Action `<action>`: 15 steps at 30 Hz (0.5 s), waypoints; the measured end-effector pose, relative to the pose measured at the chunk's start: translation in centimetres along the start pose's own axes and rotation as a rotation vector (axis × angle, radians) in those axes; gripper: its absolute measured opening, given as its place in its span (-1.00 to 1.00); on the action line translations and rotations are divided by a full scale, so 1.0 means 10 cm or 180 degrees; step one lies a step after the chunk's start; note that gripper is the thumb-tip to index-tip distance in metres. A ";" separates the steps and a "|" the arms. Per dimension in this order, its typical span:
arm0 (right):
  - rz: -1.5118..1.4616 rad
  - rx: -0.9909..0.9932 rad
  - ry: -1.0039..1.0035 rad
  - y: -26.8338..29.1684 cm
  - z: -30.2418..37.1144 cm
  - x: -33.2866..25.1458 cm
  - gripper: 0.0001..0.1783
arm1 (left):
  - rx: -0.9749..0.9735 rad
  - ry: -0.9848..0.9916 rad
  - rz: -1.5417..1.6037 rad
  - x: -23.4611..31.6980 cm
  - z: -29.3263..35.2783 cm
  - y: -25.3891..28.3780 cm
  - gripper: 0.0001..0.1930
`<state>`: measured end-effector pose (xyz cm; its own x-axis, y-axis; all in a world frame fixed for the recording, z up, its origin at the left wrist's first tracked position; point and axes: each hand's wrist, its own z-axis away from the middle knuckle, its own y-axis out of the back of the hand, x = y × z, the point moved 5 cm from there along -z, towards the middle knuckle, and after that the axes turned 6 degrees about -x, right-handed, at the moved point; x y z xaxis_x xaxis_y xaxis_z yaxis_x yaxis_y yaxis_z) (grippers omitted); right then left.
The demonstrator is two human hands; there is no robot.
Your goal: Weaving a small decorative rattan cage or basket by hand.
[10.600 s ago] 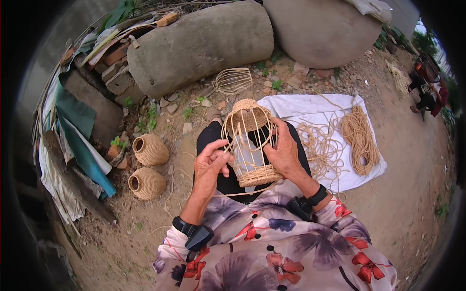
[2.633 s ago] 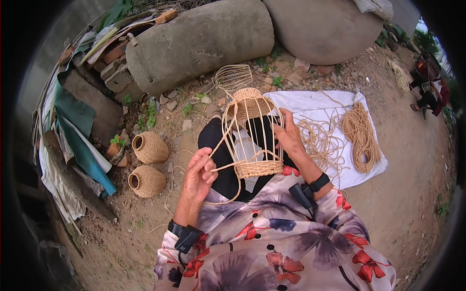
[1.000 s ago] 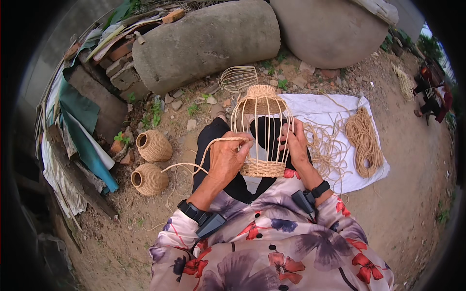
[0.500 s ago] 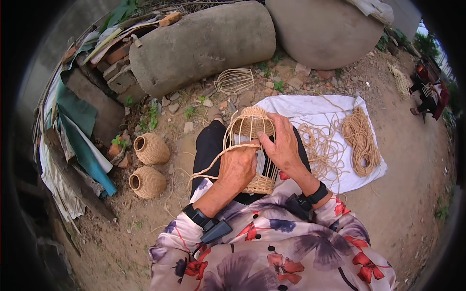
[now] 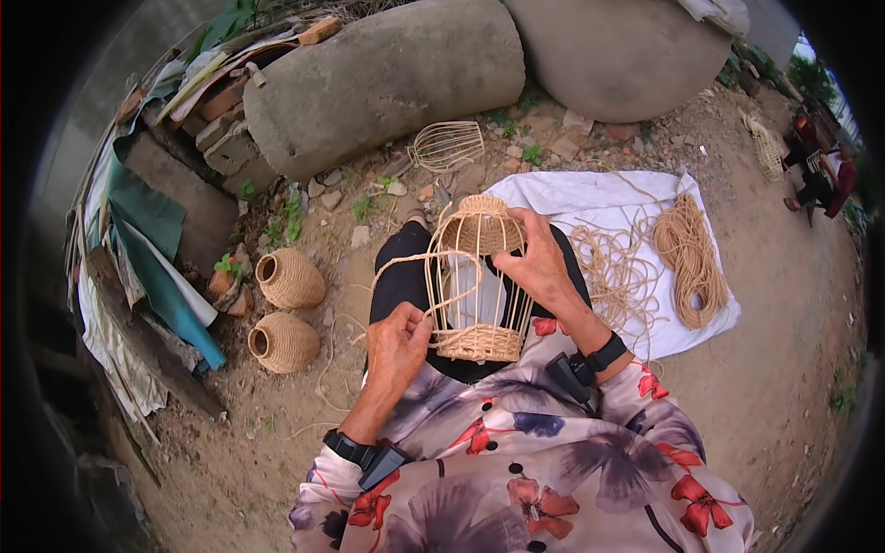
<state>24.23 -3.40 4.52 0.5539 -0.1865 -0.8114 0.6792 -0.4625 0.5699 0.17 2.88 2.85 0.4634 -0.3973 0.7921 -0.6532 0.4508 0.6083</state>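
A half-woven basket (image 5: 486, 343) stands upright on my lap. Twisted cord is woven round its base and its far rim, with bare pale ribs between. My right hand (image 5: 542, 264) is closed on its upper right side, thumb against the ribs and fingers behind the rim. To the left of the basket, my left hand (image 5: 398, 344) pinches the straw-coloured cord (image 5: 406, 262) near the lower ribs. That cord arches in a loose loop across the left ribs. The exact spot under my left fingertips is hard to make out.
Two finished cord-wrapped pots (image 5: 291, 278) lie on the dirt at left. A bare rib frame (image 5: 446, 147) lies ahead. On a white sack (image 5: 636, 192) at right are tangled cord (image 5: 616, 267) and a coiled bundle (image 5: 690, 263). Concrete pieces (image 5: 387, 88) bound the far side; another person (image 5: 820, 175) sits far right.
My left hand has come out from the ribs, moving left and down with the cord, which now forms an open loop. The right hand keeps its hold on the basket.
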 end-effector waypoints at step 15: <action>-0.0370 0.0005 0.0127 0.00 0.08 0.11 -0.35 | -0.1017 -0.0108 0.0508 0.18 -0.46 -0.24 -0.85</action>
<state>24.45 -4.29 3.56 0.4902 -0.0970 -0.8662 0.7391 -0.4804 0.4721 5.34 4.79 3.03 0.3471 -0.3256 0.8795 -0.4931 0.7343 0.4665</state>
